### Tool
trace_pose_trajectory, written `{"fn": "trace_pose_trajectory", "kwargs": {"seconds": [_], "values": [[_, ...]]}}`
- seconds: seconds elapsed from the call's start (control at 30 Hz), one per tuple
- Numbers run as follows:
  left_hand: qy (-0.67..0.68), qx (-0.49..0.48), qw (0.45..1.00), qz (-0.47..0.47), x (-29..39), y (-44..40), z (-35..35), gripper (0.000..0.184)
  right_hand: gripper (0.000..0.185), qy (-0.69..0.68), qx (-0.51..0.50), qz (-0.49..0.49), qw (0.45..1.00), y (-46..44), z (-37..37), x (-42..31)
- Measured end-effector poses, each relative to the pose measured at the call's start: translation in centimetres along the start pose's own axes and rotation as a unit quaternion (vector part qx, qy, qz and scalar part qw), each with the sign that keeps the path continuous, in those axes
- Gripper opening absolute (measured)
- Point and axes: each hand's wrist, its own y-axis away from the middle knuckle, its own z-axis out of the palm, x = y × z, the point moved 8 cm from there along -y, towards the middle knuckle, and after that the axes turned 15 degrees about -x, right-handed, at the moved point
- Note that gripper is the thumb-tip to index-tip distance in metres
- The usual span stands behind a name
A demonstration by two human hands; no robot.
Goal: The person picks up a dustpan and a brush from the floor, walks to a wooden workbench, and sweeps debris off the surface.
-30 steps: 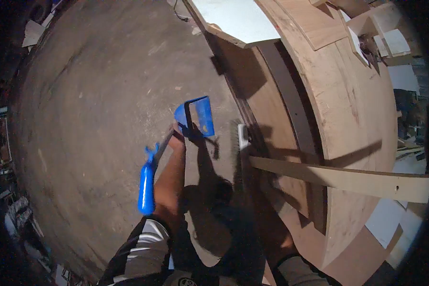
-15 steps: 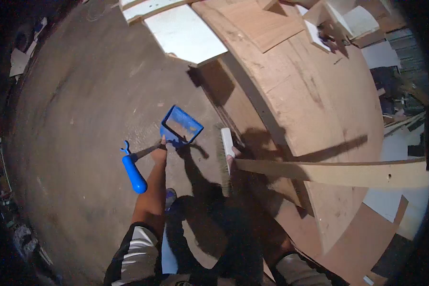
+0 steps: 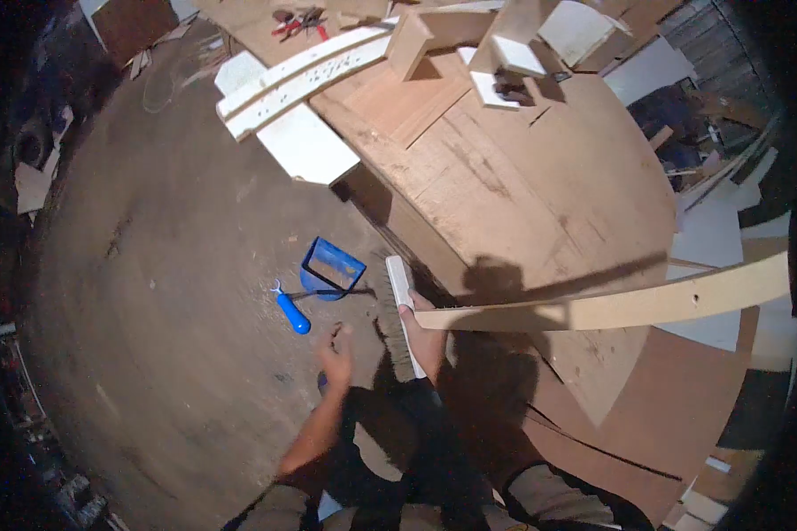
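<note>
My right hand [image 3: 428,341] is wrapped around a brush [image 3: 397,276] with a long white back, its bristles facing left. My left hand [image 3: 335,354] hangs over the floor with fingers slightly bent and apart, nothing visible in it. Just beyond it, a blue dustpan [image 3: 313,278] rests on the floor. Its dark shaft leads to a blue handle [image 3: 293,314] with a hook-shaped end, pointing toward me. The end of a long pale wooden board [image 3: 629,305] lies close by my right hand; whether they touch I cannot tell.
A large wooden worktable [image 3: 540,195] fills the right side, its edge close to the brush. On it are white-faced boards [image 3: 305,146], wooden offcuts [image 3: 407,44] and red-handled tools [image 3: 299,25]. Stacked sheets [image 3: 633,403] lie at the lower right. Concrete floor [image 3: 168,292] spreads to the left.
My left hand has let go of the dustpan and drawn back toward me; the dustpan stays on the floor. My right hand still holds the brush. The view has shifted, showing more of the table.
</note>
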Motion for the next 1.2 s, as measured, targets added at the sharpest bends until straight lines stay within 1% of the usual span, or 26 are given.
{"fn": "trace_pose_trajectory", "kwargs": {"seconds": [0.03,0.07,0.1,0.13,0.17,0.23,0.27,0.3,0.33,0.37,0.43,0.5,0.6,0.67,0.7,0.77,0.8,0.87,0.9,0.93,1.0,1.07,1.1,1.13,1.17,1.2], "values": [[-0.090,0.025,0.991,0.094,6.2,3.1,1.2,0.057,0.036,0.054,0.015,-0.021,0.998,0.5,-0.3,0.0],[-0.155,0.000,0.971,0.181,12.9,5.9,3.2,0.062,0.037,0.108,0.029,-0.041,0.993,1.2,-0.6,-0.9],[-0.217,-0.024,0.939,0.266,19.2,8.2,5.4,0.066,0.033,0.011,0.034,-0.009,0.999,2.1,-0.8,-1.7],[-0.195,-0.081,0.931,0.298,24.4,9.5,7.3,0.069,0.032,-0.009,0.036,-0.008,0.999,3.1,-0.8,-3.3],[-0.172,-0.138,0.919,0.327,28.7,10.2,9.4,0.072,0.032,-0.025,0.035,-0.004,0.999,4.1,-1.1,-5.1],[-0.229,-0.165,0.911,0.300,32.8,11.1,13.4,0.068,0.031,-0.041,0.033,-0.005,0.999,6.1,-2.2,-8.4],[-0.229,-0.175,0.909,0.302,34.8,11.7,14.7,0.068,0.031,-0.047,0.033,-0.003,0.998,7.0,-3.0,-9.7],[-0.211,-0.199,0.914,0.283,36.4,11.8,16.1,0.061,0.031,-0.050,0.034,-0.006,0.998,7.8,-4.2,-10.8],[-0.192,-0.223,0.919,0.262,37.5,12.5,17.0,0.054,0.030,-0.057,0.037,-0.004,0.998,8.7,-5.3,-11.6],[-0.193,-0.231,0.916,0.267,38.1,13.0,18.0,0.054,0.030,-0.060,0.037,-0.006,0.997,9.5,-6.6,-12.7],[-0.182,-0.204,0.910,0.313,39.0,13.6,19.4,0.031,0.030,-0.070,0.039,-0.008,0.997,11.0,-10.1,-14.5],[-0.201,-0.192,0.906,0.321,40.5,14.8,20.3,0.030,0.029,-0.071,0.041,-0.017,0.997,12.4,-15.3,-15.9],[-0.206,-0.192,0.906,0.316,41.9,15.7,21.7,0.029,0.029,-0.013,0.028,-0.050,0.998,14.8,-27.4,-18.6],[-0.241,-0.216,0.896,0.305,41.7,15.6,23.5,0.028,0.037,0.089,0.023,-0.095,0.991,18.0,-38.0,-22.5],[-0.238,-0.210,0.890,0.328,41.5,15.6,24.5,0.027,0.052,-0.029,0.071,-0.159,0.984,20.2,-40.2,-26.5],[-0.261,-0.233,0.882,0.317,41.3,16.2,25.8,0.023,0.083,-0.240,0.139,-0.319,0.906,25.0,-44.3,-34.5],[-0.277,-0.258,0.871,0.314,41.4,16.0,26.7,0.020,0.084,-0.293,0.094,-0.385,0.870,25.9,-49.9,-33.9],[-0.275,-0.256,0.859,0.347,41.7,15.5,27.8,0.020,0.089,-0.300,0.069,-0.443,0.842,27.9,-53.0,-39.1],[-0.269,-0.261,0.848,0.374,41.9,15.6,28.2,0.020,0.086,-0.332,0.092,-0.447,0.825,28.4,-53.6,-40.6],[-0.271,-0.258,0.850,0.372,42.2,15.0,28.5,0.020,0.079,-0.333,0.060,-0.454,0.824,28.9,-54.2,-41.8],[-0.315,-0.258,0.801,0.439,43.9,14.0,29.3,0.020,0.064,-0.294,0.249,-0.394,0.835,29.6,-56.5,-41.2],[-0.344,-0.261,0.789,0.437,44.9,11.5,29.4,0.019,0.043,-0.281,-0.051,-0.462,0.840,26.5,-54.0,-42.4],[-0.364,-0.227,0.787,0.443,44.9,9.5,29.1,0.017,0.035,-0.199,0.131,-0.431,0.870,25.7,-54.5,-40.9],[-0.383,-0.197,0.783,0.449,45.2,7.5,28.8,0.018,0.027,-0.107,0.311,-0.379,0.865,25.6,-54.1,-40.6],[-0.374,-0.178,0.793,0.446,46.3,5.3,27.5,0.019,0.018,-0.367,0.299,-0.350,0.808,23.0,-54.4,-38.2],[-0.360,-0.185,0.800,0.442,46.6,3.3,27.6,0.022,0.016,-0.281,0.323,-0.296,0.854,19.6,-54.9,-36.1]]}}
